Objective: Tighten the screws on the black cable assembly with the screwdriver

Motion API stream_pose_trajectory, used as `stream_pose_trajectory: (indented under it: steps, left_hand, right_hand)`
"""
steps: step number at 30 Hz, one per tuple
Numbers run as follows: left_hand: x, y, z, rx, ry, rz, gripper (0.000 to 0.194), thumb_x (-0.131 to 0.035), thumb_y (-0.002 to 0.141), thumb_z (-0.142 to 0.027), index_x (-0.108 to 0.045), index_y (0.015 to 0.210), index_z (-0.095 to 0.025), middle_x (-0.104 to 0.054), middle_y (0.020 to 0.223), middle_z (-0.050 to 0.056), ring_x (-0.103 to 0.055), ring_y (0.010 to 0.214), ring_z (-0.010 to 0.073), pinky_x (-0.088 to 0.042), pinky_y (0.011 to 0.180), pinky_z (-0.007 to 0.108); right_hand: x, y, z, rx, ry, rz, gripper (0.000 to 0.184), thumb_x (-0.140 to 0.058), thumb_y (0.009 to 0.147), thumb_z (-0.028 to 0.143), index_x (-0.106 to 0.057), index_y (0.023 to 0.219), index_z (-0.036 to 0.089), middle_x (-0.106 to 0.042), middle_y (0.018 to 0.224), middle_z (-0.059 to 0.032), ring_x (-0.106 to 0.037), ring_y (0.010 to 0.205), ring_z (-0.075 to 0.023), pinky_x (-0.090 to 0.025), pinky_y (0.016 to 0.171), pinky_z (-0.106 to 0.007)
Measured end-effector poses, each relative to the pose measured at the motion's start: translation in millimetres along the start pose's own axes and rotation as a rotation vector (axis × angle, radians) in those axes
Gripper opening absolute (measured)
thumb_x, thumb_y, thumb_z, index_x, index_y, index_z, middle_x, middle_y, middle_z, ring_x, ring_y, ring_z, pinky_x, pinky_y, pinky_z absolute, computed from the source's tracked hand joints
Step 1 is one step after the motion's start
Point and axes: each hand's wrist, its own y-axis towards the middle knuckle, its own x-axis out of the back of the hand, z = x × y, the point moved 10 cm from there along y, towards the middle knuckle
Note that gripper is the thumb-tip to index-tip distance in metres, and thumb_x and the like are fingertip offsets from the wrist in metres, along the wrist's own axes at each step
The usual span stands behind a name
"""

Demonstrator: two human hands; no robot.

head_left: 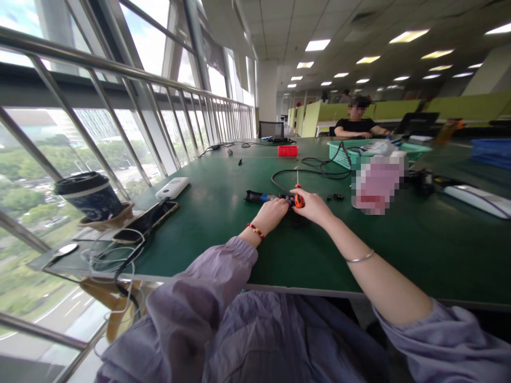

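My left hand (273, 211) is closed over a long black device (259, 197) that lies on the green table (223, 234). Right beside it, my right hand (313, 205) grips the orange handle of a screwdriver (298, 198), whose thin shaft points up and away from me. The two hands meet over the device's right end, which they hide. A black cable (287, 173) loops away from that spot. Two small dark parts (335, 196) lie just right of my right hand.
A lidded coffee cup (90, 196), a phone (146, 221), a white power bank (172, 188) and white earphone wire lie at the left edge by the railing. A red box (287, 150), a green basket (351, 149) and a blurred pink container (377, 181) stand farther back. Another person sits at the far end.
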Motion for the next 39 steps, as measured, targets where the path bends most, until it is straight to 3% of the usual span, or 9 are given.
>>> stream_pose_trajectory:
  steps: [6,14,18,21,26,30,36,39]
  left_hand:
    - [2.0,-5,8,-0.048,-0.112,0.043,0.022,-0.046,0.09,-0.01,-0.067,0.093,-0.017,-0.067,0.105,0.006,-0.064,0.095,0.0166,-0.051,0.077,0.023]
    - [4.7,-5,11,-0.067,-0.142,-0.019,0.018,-0.045,0.091,-0.011,-0.063,0.092,-0.013,-0.065,0.097,0.009,-0.062,0.095,0.0193,-0.049,0.084,0.029]
    - [18.1,-6,43,0.139,-0.432,-0.242,0.012,-0.05,0.088,-0.012,-0.062,0.089,-0.015,-0.065,0.094,0.006,-0.061,0.089,0.0164,-0.049,0.083,0.027]
    - [15.3,-7,63,0.28,-0.612,-0.347,0.01,-0.053,0.085,-0.01,-0.062,0.085,-0.014,-0.065,0.088,0.005,-0.061,0.084,0.0157,-0.05,0.08,0.027]
    - [2.9,-4,68,0.312,-0.754,-0.347,0.008,-0.057,0.082,-0.011,-0.064,0.082,-0.014,-0.065,0.082,0.003,-0.06,0.075,0.0141,-0.05,0.075,0.027]
    - [-0.1,-3,66,0.309,-0.745,-0.337,0.008,-0.058,0.082,-0.01,-0.065,0.082,-0.014,-0.066,0.082,0.004,-0.06,0.075,0.0139,-0.05,0.074,0.026]
    - [2.7,-10,71,0.441,-0.678,-0.334,0.007,-0.062,0.079,-0.012,-0.068,0.079,-0.016,-0.068,0.078,0.003,-0.061,0.073,0.015,-0.05,0.073,0.027]
    - [12.7,-13,66,0.434,-0.635,-0.37,0.006,-0.063,0.08,-0.014,-0.068,0.079,-0.017,-0.068,0.079,0.002,-0.061,0.072,0.0148,-0.049,0.071,0.026]
  right_hand:
    - [2,-2,1,-0.079,-0.054,-0.044,0.05,-0.063,0.074,0.028,-0.056,0.123,0.027,-0.071,0.106,-0.0056,-0.066,0.093,-0.0251,-0.049,0.071,-0.03]
    - [3,-3,7,-0.12,-0.069,-0.067,0.044,-0.06,0.075,0.031,-0.058,0.119,0.026,-0.068,0.11,-0.0056,-0.064,0.096,-0.0276,-0.047,0.067,-0.031]
    - [1,-3,11,-0.055,-0.037,-0.073,0.046,-0.064,0.074,0.033,-0.057,0.118,0.026,-0.067,0.112,-0.0055,-0.064,0.097,-0.0269,-0.046,0.066,-0.03]
    - [2,-4,13,-0.006,0.025,-0.079,0.044,-0.062,0.077,0.038,-0.057,0.119,0.025,-0.068,0.109,-0.0055,-0.064,0.093,-0.0248,-0.045,0.066,-0.029]
    - [4,-2,7,-0.02,0.106,-0.086,0.039,-0.052,0.084,0.045,-0.058,0.116,0.024,-0.069,0.091,-0.0052,-0.064,0.078,-0.021,-0.041,0.062,-0.027]
    - [4,-2,6,-0.015,0.112,-0.086,0.039,-0.051,0.084,0.046,-0.059,0.115,0.023,-0.069,0.091,-0.0055,-0.063,0.078,-0.0214,-0.04,0.062,-0.027]
    - [3,-2,6,-0.021,0.113,-0.087,0.038,-0.049,0.085,0.046,-0.059,0.115,0.024,-0.069,0.089,-0.0057,-0.063,0.078,-0.0218,-0.04,0.062,-0.027]
    - [2,0,4,-0.036,0.12,-0.082,0.037,-0.047,0.087,0.044,-0.058,0.116,0.024,-0.069,0.092,-0.0066,-0.063,0.08,-0.0227,-0.041,0.064,-0.028]
